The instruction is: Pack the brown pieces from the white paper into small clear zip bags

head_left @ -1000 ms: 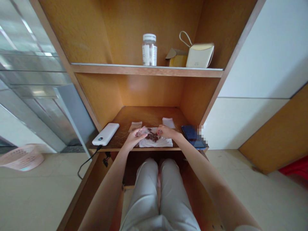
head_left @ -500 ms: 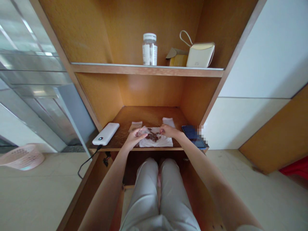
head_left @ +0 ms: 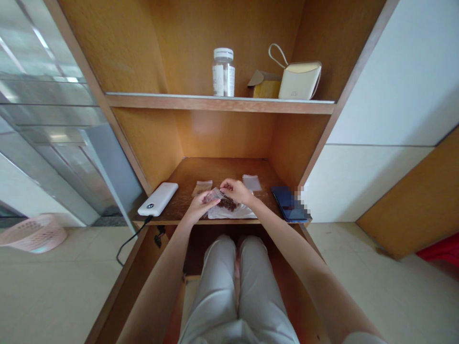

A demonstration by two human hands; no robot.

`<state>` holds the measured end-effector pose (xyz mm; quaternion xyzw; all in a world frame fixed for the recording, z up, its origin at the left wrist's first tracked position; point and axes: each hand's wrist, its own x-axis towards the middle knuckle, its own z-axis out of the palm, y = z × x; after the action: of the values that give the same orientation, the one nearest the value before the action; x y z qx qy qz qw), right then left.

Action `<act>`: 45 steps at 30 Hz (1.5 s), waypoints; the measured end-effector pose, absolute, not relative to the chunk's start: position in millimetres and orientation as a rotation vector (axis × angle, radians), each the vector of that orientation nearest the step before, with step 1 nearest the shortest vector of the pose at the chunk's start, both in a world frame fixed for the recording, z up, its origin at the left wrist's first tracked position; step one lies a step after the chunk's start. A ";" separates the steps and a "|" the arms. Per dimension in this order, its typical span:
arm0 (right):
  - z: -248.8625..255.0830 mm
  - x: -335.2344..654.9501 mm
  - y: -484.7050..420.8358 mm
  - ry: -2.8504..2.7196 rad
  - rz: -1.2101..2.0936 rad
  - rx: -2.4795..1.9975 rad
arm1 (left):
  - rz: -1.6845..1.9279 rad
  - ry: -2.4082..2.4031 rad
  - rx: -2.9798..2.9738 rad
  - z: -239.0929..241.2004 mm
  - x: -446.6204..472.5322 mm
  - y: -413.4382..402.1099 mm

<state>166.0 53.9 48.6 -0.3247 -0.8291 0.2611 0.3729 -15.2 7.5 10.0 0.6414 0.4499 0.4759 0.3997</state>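
Note:
My left hand [head_left: 201,206] is closed on a small clear plastic bag [head_left: 214,194], held at the left side of a white sheet [head_left: 244,212] that looks like plastic or tissue. A heap of small dark brown pieces [head_left: 227,204] lies on that sheet; their kind is too small to tell. Over the heap, my right hand [head_left: 235,190] has its thumb and fingers pinched together close to the bag's upper edge. Whatever sits between those fingertips is hidden. Behind my hands lie two more small zip bags, a brownish one [head_left: 202,185] at left and a pale one [head_left: 252,182] at right.
A white power bank [head_left: 158,198] with a black cable lies at the shelf's left, a dark phone [head_left: 289,203] at its right. On the upper shelf [head_left: 172,101] stand a clear bottle [head_left: 223,74], a small yellow box [head_left: 265,87] and a cream strapped case [head_left: 300,82].
My right hand has moved left and slightly up, from the sheet's right part to the small bag. My left hand keeps its place with the bag.

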 end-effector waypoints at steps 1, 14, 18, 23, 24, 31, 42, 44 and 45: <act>48.4 162.3 52.6 -2.113 0.704 -0.809 | 1.210 1.137 1.631 9.2 -15.7 7.9; 52.0 192.8 58.1 -2.215 0.727 -0.970 | 1.234 1.166 1.620 10.1 -14.3 6.5; 52.1 210.1 56.8 -2.543 0.587 -1.076 | 1.234 1.178 1.647 8.4 -14.9 7.2; 47.2 214.5 54.4 -2.675 0.630 -1.012 | 1.211 1.200 1.704 10.5 -15.4 6.1; 46.2 214.3 54.1 -2.678 0.629 -0.990 | 1.206 1.209 1.709 11.2 -15.3 5.7; 41.5 216.1 48.4 -2.606 0.649 -1.088 | 1.192 1.239 1.709 13.7 -15.1 4.5; 46.9 206.2 48.1 -2.258 0.555 -1.032 | 1.213 1.196 1.659 13.0 -14.4 5.6; 49.7 196.0 48.7 -2.170 0.567 -0.984 | 1.206 1.192 1.643 13.4 -13.8 5.5; 50.7 190.2 48.6 -2.142 0.577 -0.961 | 1.203 1.189 1.638 13.5 -13.6 5.6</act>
<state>190.2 48.6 50.7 -0.3716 -0.8286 0.2234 0.3542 -13.6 5.6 13.5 0.6426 0.4665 0.4718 0.3833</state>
